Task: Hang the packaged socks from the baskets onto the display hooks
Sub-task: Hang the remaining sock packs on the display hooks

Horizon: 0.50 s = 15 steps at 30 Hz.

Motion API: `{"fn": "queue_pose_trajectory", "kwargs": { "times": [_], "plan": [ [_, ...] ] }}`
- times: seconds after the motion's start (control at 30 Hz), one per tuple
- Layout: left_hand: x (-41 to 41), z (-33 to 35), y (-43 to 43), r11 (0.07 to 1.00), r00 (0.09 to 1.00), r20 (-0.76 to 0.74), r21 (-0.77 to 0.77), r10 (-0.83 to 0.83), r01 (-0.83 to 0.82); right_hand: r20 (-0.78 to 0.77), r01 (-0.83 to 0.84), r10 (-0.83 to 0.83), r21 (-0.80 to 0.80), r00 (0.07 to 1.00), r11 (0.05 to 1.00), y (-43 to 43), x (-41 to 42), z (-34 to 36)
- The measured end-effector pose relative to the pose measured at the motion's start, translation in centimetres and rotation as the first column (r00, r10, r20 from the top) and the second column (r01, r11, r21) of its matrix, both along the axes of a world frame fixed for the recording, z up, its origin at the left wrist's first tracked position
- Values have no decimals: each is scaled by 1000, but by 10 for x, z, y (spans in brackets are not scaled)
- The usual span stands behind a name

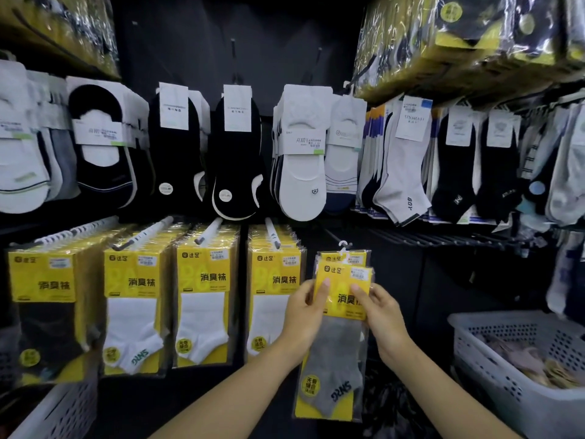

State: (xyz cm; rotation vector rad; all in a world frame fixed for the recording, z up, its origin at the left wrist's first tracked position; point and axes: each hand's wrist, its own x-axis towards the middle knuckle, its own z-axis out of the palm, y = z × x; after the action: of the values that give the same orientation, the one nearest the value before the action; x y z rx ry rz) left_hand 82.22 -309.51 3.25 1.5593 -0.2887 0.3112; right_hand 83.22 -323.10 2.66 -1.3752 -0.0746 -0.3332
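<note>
Right of centre, low in the frame, the left hand (305, 312) and right hand (381, 315) pinch a yellow sock pack (340, 337) by its sides. Another pack (343, 258) sits just behind. At lower right stands a white basket (493, 369).

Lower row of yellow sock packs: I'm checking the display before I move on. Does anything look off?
Mostly tidy. The four hung stacks sit straight. Only the grey sock packs, held by the left hand and right hand, are not clearly on a hook.
</note>
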Motion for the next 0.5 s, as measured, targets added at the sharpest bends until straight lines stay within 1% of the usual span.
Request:
{"fn": "queue_pose_trajectory", "kwargs": {
  "times": [0.07, 0.17, 0.27, 0.37, 0.43, 0.5],
  "plan": [
    [2, 0, -7, 1000, 1000, -24, 19, -12, 12, 2, 85, -85, 28, 996, 996, -13, 4, 1],
    [3, 1, -16, 998, 995, -84, 22, -60, 62, -2, 142, -142, 11, 990, 990, -27, 12, 11],
    [4, 2, -20, 997, 990, -118, 5, -77, 79, 26, 136, -134, -62, 991, 989, -32, 22, 23],
    [7, 1, -17, 999, 990, -137, -6, -44, 44, 48, 121, -116, -133, 992, 984, -27, 34, 30],
    [9, -1, -13, 999, 986, -161, -13, -37, 36, 28, 107, -104, -173, 994, 979, -22, 40, 29],
    [12, -4, -8, 999, 981, -190, -8, -42, 42, -5, 98, -101, -175, 995, 980, -18, 46, 25]
  ]
}}
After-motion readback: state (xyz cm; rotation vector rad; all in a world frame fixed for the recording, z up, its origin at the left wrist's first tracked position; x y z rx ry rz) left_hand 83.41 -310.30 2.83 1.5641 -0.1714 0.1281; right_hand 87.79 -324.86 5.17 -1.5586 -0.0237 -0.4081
